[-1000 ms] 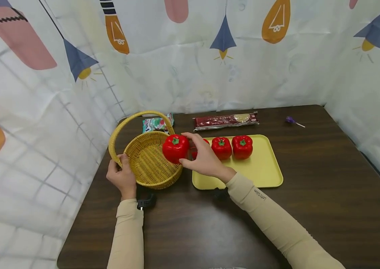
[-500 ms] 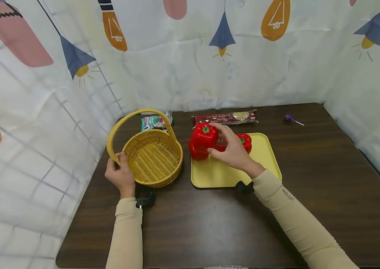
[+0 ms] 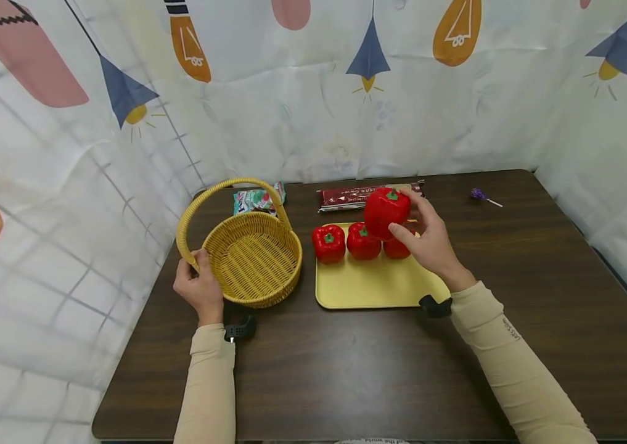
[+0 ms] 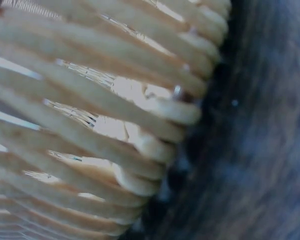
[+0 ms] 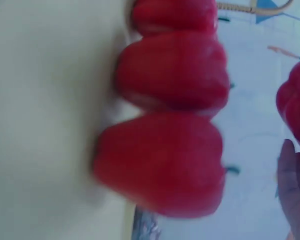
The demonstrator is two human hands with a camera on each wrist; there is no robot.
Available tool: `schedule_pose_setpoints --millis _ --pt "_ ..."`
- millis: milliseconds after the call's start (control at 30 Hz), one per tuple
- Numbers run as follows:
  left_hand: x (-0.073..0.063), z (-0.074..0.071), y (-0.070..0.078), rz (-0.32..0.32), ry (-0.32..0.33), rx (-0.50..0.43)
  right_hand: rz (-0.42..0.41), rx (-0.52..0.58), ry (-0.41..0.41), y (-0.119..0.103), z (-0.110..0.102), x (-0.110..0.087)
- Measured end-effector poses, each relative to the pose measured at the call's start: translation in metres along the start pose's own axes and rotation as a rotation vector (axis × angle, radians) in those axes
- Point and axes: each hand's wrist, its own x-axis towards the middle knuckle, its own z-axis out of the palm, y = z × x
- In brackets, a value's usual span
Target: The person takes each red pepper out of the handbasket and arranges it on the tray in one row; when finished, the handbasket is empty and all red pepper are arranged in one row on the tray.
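My left hand (image 3: pixel 200 287) grips the handle of a yellow wicker basket (image 3: pixel 294 271) near its left base; nothing lies inside the basket. The left wrist view is filled by the basket's woven side (image 4: pixel 90 115), close up. Between thumb and fingers, my right hand (image 3: pixel 433 242) holds a red bell pepper (image 3: pixel 384 211) with a green stem, raised over the back right of a yellow tray (image 3: pixel 368 290). Three more red bell peppers (image 3: pixel 328 244) stand in a row along the tray's back; the held one partly covers the rightmost. In the right wrist view the held pepper (image 5: pixel 297 102) sits at the right edge.
Behind the tray lies a long dark red food packet (image 3: pixel 346 198). A teal snack bag (image 3: pixel 252 201) is behind the basket. At the back right is a purple lollipop (image 3: pixel 478 194). A patterned curtain (image 3: pixel 302 123) hangs around the dark wooden table (image 3: pixel 313 370).
My right hand has carried the bell pepper rightward, from beside the basket's rim to over the tray's right part. The left hand and the basket have stayed nearly in place.
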Motion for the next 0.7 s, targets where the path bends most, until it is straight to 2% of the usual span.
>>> schedule_pose_setpoints --millis 133,367,567,700 --pt "0.001 0.001 -0.001 -0.011 0.002 -0.006 -0.014 0.026 0.067 0.013 -0.010 -0.006" --pt "0.003 0.001 -0.003 -0.017 0.012 -0.007 0.005 0.075 0.157 0.058 -0.030 -0.018" --pt "0.003 0.001 -0.004 -0.054 -0.007 -0.021 0.022 0.121 0.244 0.070 -0.046 -0.025" --pt "0.006 0.003 -0.005 -0.062 -0.018 -0.016 0.055 0.102 0.306 0.074 -0.054 -0.027"
